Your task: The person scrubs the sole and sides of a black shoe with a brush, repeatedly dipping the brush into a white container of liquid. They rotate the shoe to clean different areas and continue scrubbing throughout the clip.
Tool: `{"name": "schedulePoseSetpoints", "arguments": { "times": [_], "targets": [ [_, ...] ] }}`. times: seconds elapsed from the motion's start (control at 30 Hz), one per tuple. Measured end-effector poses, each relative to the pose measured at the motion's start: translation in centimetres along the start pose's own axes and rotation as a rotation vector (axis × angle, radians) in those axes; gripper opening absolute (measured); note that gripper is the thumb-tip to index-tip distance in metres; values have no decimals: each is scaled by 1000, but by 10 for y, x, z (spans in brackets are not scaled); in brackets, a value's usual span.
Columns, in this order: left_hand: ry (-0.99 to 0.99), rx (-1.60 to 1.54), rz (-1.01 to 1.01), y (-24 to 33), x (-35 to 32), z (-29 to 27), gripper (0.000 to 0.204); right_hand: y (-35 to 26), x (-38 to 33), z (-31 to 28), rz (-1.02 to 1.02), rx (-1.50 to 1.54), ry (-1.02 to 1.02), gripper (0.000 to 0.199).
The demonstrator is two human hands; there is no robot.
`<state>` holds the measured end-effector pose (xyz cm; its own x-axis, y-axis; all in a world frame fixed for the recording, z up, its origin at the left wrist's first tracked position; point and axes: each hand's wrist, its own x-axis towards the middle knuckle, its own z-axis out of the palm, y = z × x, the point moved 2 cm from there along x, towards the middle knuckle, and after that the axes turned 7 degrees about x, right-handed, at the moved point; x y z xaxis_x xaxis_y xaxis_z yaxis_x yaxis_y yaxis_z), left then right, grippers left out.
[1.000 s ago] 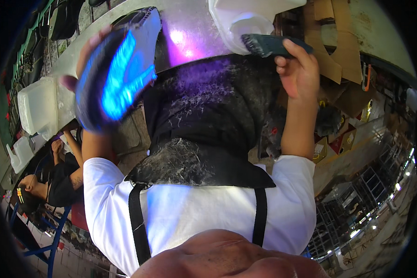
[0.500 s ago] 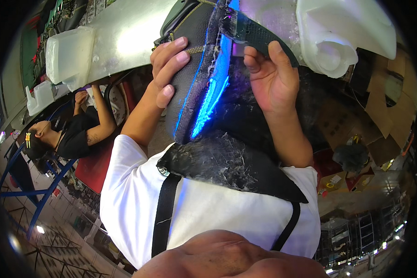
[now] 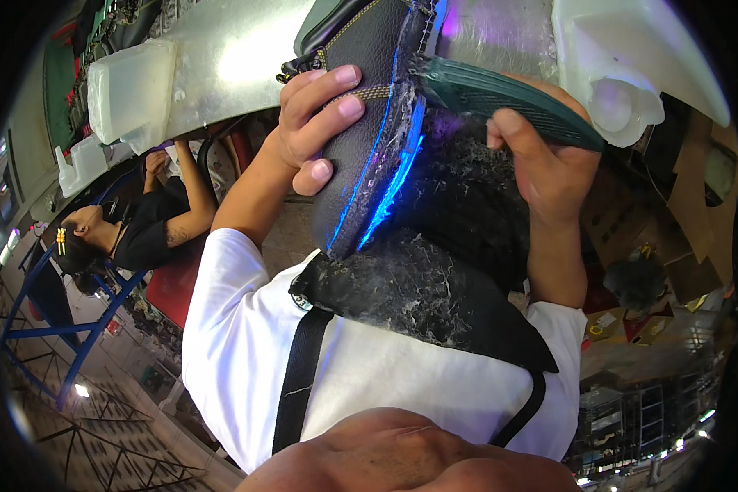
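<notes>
A black leather shoe with yellow stitching is held on its side, its rounded end toward my chest. My left hand wraps over the upper, fingers on the leather. Blue light glows along the shoe's rough bottom edge. From that edge a dark green, ridged rubber sole stands out to the right, apart from the end near me. My right hand grips the sole's free end, thumb on the near side and the other fingers largely hidden behind it. A dark apron with lint and threads lies below the shoe.
A metal worktop lies beyond the shoe. White plastic containers stand at its left and right. A seated person is at the left, near a blue metal frame. Cardboard lies at the right.
My right hand has moved right and now grips the sole, bending it farther from the shoe. My left hand still holds the shoe, slightly farther right in view.
</notes>
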<state>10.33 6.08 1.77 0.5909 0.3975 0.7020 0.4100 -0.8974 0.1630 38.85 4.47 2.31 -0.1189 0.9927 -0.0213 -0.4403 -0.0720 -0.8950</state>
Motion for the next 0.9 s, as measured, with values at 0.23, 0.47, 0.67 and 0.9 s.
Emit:
{"name": "schedulePoseSetpoints", "arguments": {
  "times": [0.23,0.47,0.67,0.9],
  "targets": [
    [195,-25,136,-5,-7,14,45,-26,-20,24,-483,-287,-340,28],
    [167,-9,114,-5,-1,14,60,-11,5,3,-317,-181,-274,17],
    [183,-36,178,-8,-5,18,60,5,20,-1,-308,-210,-92,20],
    [186,-50,216,-11,-3,21,58,9,46,-1,-304,-252,143,18]
  ]
}}
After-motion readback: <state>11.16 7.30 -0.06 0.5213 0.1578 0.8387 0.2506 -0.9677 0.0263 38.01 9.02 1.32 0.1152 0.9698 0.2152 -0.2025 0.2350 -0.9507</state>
